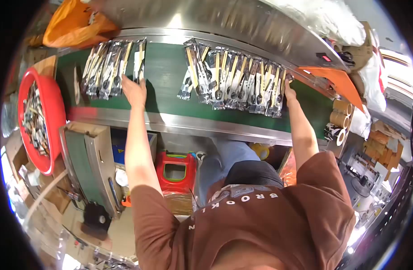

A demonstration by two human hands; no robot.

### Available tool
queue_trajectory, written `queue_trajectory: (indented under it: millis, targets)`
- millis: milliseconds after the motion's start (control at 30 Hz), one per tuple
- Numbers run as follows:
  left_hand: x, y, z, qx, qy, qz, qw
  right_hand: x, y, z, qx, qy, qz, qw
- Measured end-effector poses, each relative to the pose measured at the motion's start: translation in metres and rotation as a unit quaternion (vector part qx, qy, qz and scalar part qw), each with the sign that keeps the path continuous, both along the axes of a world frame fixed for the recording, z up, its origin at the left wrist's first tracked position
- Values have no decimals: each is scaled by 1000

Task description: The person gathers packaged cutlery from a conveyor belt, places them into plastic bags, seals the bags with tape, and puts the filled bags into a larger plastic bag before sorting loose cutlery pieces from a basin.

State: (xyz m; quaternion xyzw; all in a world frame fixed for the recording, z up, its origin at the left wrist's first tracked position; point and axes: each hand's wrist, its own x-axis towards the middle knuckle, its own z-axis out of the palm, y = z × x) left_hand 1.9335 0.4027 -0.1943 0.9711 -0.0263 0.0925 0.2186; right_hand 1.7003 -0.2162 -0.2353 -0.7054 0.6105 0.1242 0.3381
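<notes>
Wrapped cutlery packets with chopsticks and dark spoons lie in two groups on a green conveyor belt. My left hand is at the right side of the left group, its fingers apart at the lower end of a single packet. At the far right end of the larger right group, my right hand touches the last packet with its fingers; whether it grips the packet is hard to see.
A red tub full of small packets stands at the left. An orange bag lies at the upper left. Tape rolls sit at the belt's right end, below an orange flap. A metal housing runs behind the belt.
</notes>
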Motion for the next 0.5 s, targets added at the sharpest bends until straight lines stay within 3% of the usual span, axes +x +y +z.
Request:
queue_trajectory:
  millis: [33,100,133,167,233,300,333,367,433,500]
  targets:
    - [25,-8,-8,34,20,9,999,13,-1,-18,53,-12,-36,998]
    - [52,-33,-9,68,81,8,994,57,71,18,-87,100,10,991]
    - [59,-47,-20,35,116,17,992,65,98,19,-139,58,61,987]
    - [53,-72,-20,103,98,-5,990,71,125,20,-189,15,113,975]
    - [34,-133,-4,70,144,-18,987,100,177,66,-77,-36,135,987]
    - [-14,-206,7,64,211,-18,975,105,215,56,-74,-73,176,979]
    - [-47,-231,-1,96,228,-70,966,99,224,45,-25,-162,200,966]
    - [-73,-248,14,30,275,-120,954,90,231,49,72,-233,165,956]
    - [-116,-249,-5,-299,363,-108,876,70,248,75,308,-322,12,895]
    - [-123,-248,48,-521,533,-25,667,17,227,58,417,-199,-70,884]
